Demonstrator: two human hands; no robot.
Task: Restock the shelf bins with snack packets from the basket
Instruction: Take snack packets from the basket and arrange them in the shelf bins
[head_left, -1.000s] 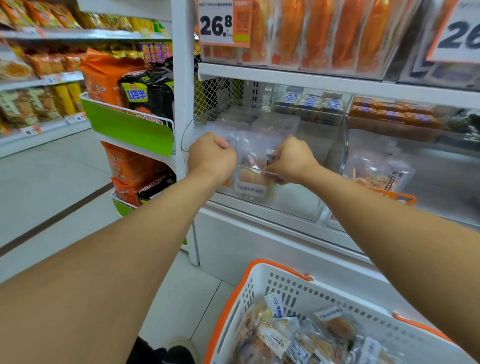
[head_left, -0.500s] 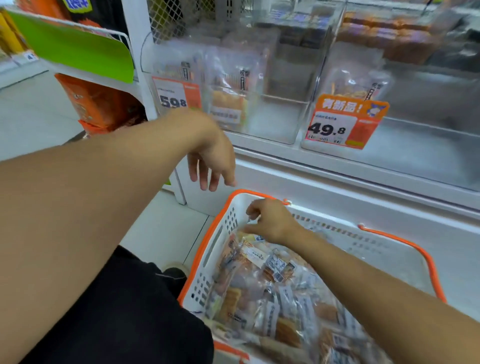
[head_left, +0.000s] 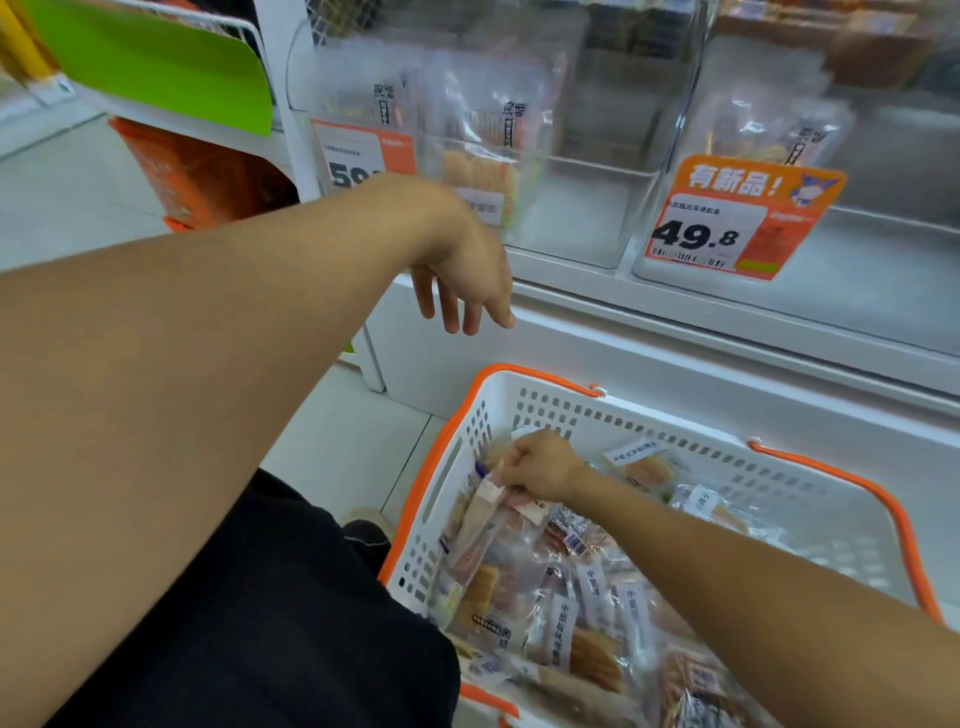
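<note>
Your right hand (head_left: 537, 464) pinches a snack packet (head_left: 480, 512) in the basket (head_left: 613, 415); left hand (head_left: 467, 270) hangs released. Lift clear, avoid snagging neighbours.

Snack packets (head_left: 561, 597) in basket (head_left: 524, 410), below shelf bins (head_left: 587, 208).

Both forearms are bare to the left hand (head_left: 462, 270) and right hand (head_left: 540, 465); black trousers (head_left: 270, 613) and dark shoe (head_left: 366, 535) worn.

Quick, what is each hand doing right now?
Left hand: open, fingers hanging loose, holding nothing.
Right hand: gripping a snack packet in the basket.
</note>
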